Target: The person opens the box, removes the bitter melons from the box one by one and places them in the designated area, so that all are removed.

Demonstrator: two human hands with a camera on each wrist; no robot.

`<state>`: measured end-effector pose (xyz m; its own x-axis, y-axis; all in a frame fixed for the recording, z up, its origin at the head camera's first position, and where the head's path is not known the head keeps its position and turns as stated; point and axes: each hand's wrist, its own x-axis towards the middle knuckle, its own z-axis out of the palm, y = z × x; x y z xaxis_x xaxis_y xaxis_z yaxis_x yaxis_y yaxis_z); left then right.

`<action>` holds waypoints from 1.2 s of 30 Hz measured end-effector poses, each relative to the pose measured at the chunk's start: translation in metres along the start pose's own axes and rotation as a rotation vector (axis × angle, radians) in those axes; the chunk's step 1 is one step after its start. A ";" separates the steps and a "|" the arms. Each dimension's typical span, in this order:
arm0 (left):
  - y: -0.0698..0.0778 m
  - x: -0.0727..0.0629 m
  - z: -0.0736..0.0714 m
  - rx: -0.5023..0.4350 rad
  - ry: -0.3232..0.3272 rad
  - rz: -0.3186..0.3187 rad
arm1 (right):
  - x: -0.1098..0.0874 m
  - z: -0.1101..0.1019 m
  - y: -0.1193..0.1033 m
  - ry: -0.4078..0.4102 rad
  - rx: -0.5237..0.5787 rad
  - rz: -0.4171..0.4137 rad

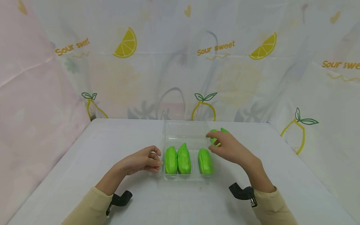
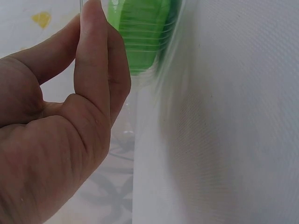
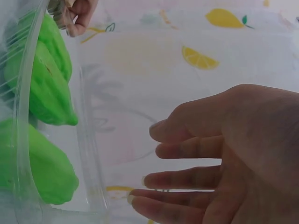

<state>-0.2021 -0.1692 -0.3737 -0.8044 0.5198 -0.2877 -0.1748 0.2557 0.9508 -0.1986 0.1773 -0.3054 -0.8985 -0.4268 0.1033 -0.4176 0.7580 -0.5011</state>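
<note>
A clear plastic clamshell box (image 1: 195, 162) stands on the white table with its lid (image 1: 185, 128) folded back. Inside lie three bright green, ridged, gourd-like vegetables: one at the left (image 1: 171, 161), one beside it with a pointed tip (image 1: 184, 159), and one at the right (image 1: 205, 162), with a gap before it. My left hand (image 1: 142, 161) pinches the box's left rim between thumb and fingers. Past the box's right side, my right hand (image 1: 232, 148) hovers with parted, slightly bent fingers and nothing in them. Under it, partly hidden, are more green vegetables (image 1: 214, 141).
The white table (image 1: 126, 132) reaches back to a hanging cloth (image 1: 168, 72) printed with lemons and lettering. Black wrist mounts (image 1: 121, 199) sit at both sleeve cuffs.
</note>
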 end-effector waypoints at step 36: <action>-0.001 0.001 0.000 -0.008 -0.001 0.002 | 0.000 0.031 -0.017 -0.235 -0.180 0.049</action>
<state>-0.2024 -0.1693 -0.3748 -0.8043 0.5212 -0.2855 -0.1777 0.2476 0.9524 -0.1873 0.1493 -0.3237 -0.8708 -0.4741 -0.1298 -0.4107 0.8469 -0.3379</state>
